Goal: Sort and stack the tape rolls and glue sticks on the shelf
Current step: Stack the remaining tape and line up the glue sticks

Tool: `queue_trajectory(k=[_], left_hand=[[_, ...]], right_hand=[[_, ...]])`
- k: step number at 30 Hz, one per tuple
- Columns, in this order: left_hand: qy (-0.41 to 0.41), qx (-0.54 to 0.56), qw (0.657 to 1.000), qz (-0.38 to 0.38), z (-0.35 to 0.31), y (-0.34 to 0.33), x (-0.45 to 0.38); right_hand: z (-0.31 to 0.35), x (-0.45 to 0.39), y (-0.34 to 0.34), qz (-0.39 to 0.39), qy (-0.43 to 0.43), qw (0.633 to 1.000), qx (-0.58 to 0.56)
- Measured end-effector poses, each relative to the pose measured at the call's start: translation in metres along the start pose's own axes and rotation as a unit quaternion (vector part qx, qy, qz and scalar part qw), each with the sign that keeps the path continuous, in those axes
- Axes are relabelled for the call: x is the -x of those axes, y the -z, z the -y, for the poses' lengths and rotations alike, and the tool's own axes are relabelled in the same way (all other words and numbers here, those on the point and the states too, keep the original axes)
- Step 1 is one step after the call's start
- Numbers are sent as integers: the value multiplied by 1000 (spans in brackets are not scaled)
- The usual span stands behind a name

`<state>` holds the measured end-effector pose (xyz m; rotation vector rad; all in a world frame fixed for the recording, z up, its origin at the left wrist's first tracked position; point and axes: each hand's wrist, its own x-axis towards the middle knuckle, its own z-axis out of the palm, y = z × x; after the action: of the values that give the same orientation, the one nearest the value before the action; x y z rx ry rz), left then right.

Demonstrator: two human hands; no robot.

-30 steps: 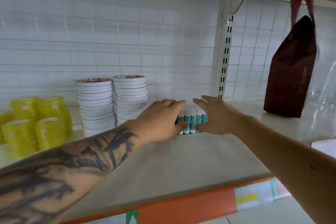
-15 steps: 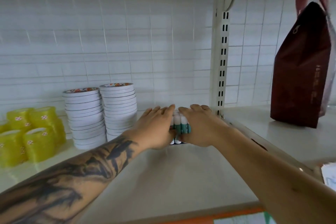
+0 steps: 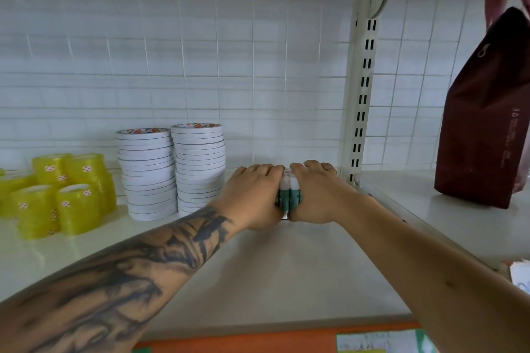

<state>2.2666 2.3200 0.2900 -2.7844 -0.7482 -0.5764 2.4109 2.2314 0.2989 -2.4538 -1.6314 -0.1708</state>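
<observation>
Two hands clamped on one cluster of glue sticks (image 3: 289, 195), upright on shelf board (image 3: 258, 272). Left hand (image 3: 253, 198) cupping cluster's left flank, fingers curled over the white caps. Right hand (image 3: 315, 195) mirroring on the right flank, fingers likewise over the tops. Thumbs nearly meeting at the front, low on the cluster. Only a narrow strip of sticks visible between the palms: white caps above, teal bodies below; count not readable. Grip pressed together from both sides, sticks squeezed between.

Left of the grip, just beside the left hand: two tall stacks of white tape rolls (image 3: 175, 172), side by side and touching, printed red-orange labels on top faces. Nearer stack a shade lower than the one next to the hand.

Further left, well apart from the grip: yellow clear tape rolls (image 3: 66, 198), stacked in short columns, grouped close, small red-and-white stickers on them.

Right of the grip, just behind the right hand: slotted shelf upright (image 3: 362, 100), cream, bracket curving off its top. Beyond the upright, on the neighbouring board: dark red pouch bag (image 3: 487, 123), standing, well apart from the hands.

Behind the grip: white wire grid backing (image 3: 200, 51). Toward the viewer, at the board's front edge: orange price strip (image 3: 258, 342) with a label. Left forearm tattooed.
</observation>
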Motion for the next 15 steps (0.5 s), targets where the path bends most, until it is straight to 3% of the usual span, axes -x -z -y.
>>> queue_trajectory(k=[11,15], left_hand=[[12,-9,1000,7,-4,12,8],[-3,8,999,-41,7,39,34]], right_hand=[[7,16,13,4,8,1000,28],[19,19,33,-4,54,999,5]])
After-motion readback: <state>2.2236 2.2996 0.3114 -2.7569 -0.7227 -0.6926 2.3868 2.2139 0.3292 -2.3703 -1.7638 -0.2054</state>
